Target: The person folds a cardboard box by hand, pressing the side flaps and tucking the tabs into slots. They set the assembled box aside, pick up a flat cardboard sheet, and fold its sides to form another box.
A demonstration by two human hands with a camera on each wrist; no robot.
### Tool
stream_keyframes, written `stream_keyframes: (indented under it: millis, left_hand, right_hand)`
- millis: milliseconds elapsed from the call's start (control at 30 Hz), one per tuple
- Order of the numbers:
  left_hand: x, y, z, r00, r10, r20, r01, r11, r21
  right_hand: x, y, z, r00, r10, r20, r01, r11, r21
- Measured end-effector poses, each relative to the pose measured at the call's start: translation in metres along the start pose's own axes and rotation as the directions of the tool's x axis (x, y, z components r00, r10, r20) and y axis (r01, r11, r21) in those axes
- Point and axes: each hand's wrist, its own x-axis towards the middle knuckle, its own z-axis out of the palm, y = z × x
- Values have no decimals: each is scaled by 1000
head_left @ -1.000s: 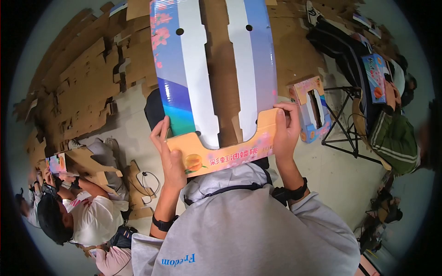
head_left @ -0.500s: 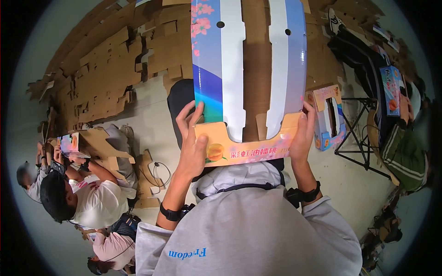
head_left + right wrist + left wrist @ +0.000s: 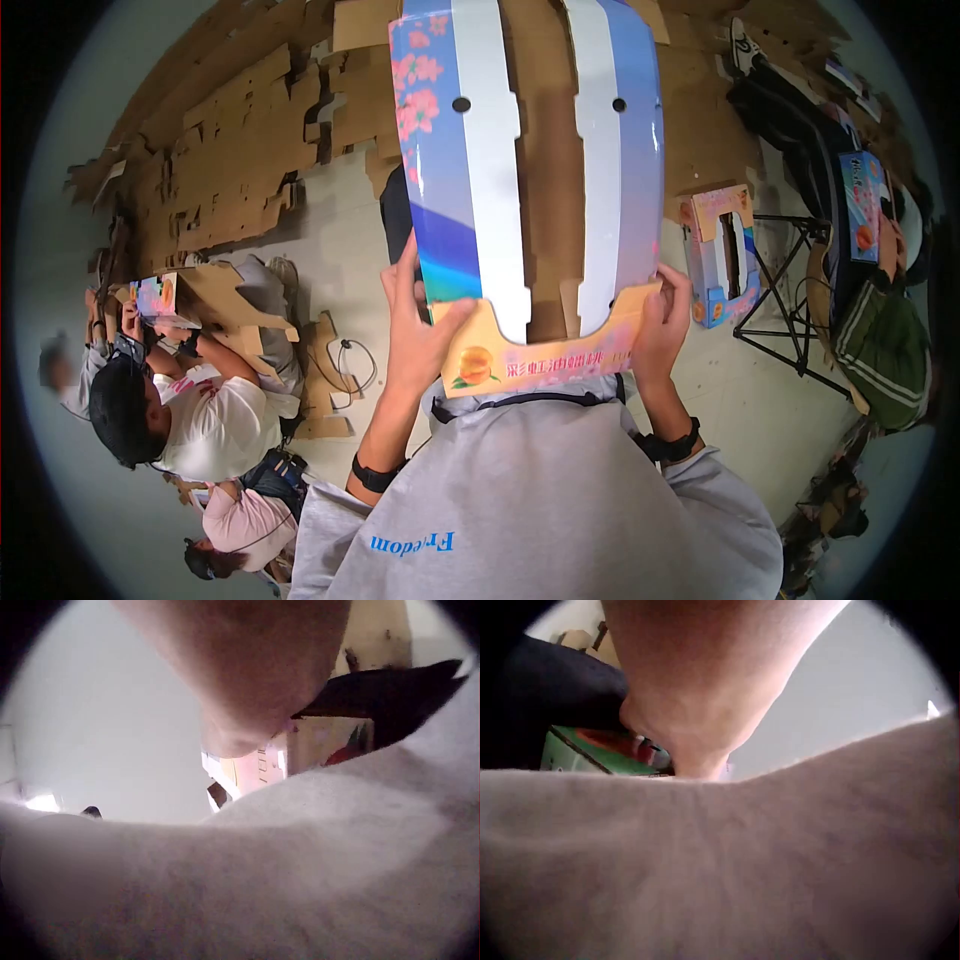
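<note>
A printed cardboard fruit box (image 3: 545,372) is held in front of the body in the head view. It has blue sides with pink blossoms, white flaps, a long gap along the top and a peach-coloured near end. My left hand (image 3: 415,335) grips its near left corner, thumb over the end panel and fingers along the side. On the near right corner my right hand (image 3: 660,335) has the same kind of hold. Both wrist views are mostly filled by skin; a green part of the box (image 3: 607,754) shows on the left, a pink part (image 3: 259,769) on the right.
Flattened cardboard sheets (image 3: 225,150) cover the floor at the back left. A similar box (image 3: 715,255) stands at the right beside a black folding stool frame (image 3: 785,300). Seated people work with boxes on both sides. A black cable (image 3: 345,370) lies at the left.
Over the last second the box and both hands have shifted right in the head view as the view turned. In the last half second the box sits slightly lower, still held at both corners.
</note>
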Motion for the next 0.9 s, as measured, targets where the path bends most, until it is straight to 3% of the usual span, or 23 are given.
stream_keyframes:
  millis: [33,133,167,233,300,333,367,433,500,533,633,667,733,767,900]
  left_hand:
    - [-8,-4,-2,1000,-1,16,2,1000,-24]
    - [-24,-2,-13,997,-69,33,67,995,77]
    - [-26,-3,-19,996,-76,40,71,990,122]
    - [-31,-9,-20,986,167,-14,-142,880,454]
    - [-34,17,-18,875,484,-13,-312,584,750]
    - [-30,22,-20,784,605,142,-467,423,777]
    - [-21,27,-21,661,689,298,-596,240,767]
    - [-6,39,-14,507,701,502,-754,79,652]
    - [4,54,8,480,636,604,-849,165,502]
    - [10,44,11,412,604,682,-878,64,474]
    - [14,49,-8,341,534,773,-940,168,298]
    - [11,43,-7,323,640,698,-946,232,226]
    - [-3,36,-6,324,604,728,-944,259,205]
    - [-3,34,-6,317,595,738,-946,254,201]
    - [-1,11,7,268,582,768,-952,39,303]
  right_hand:
    - [-8,4,-3,1000,-20,-9,19,1000,-19]
    - [-18,12,-17,984,88,152,-77,994,-76]
    - [-15,12,-16,990,-25,138,46,987,-153]
    - [-7,-6,-9,958,-250,138,281,911,-301]
    - [7,-29,0,802,-536,266,594,660,-461]
    - [14,-41,6,688,-638,345,707,483,-516]
    - [20,-56,17,627,-626,464,775,442,-451]
    - [31,-80,41,461,-582,670,884,366,-291]
    - [34,-72,49,335,-509,793,928,322,-185]
    - [36,-70,55,262,-472,842,946,300,-126]
    - [40,-74,48,221,-484,847,947,314,-67]
    - [37,-73,45,194,-502,843,944,328,-22]
    - [26,-69,40,200,-490,849,929,371,-5]
    - [26,-66,40,194,-492,848,928,373,4]
    - [19,-43,49,221,-545,809,949,312,-49]
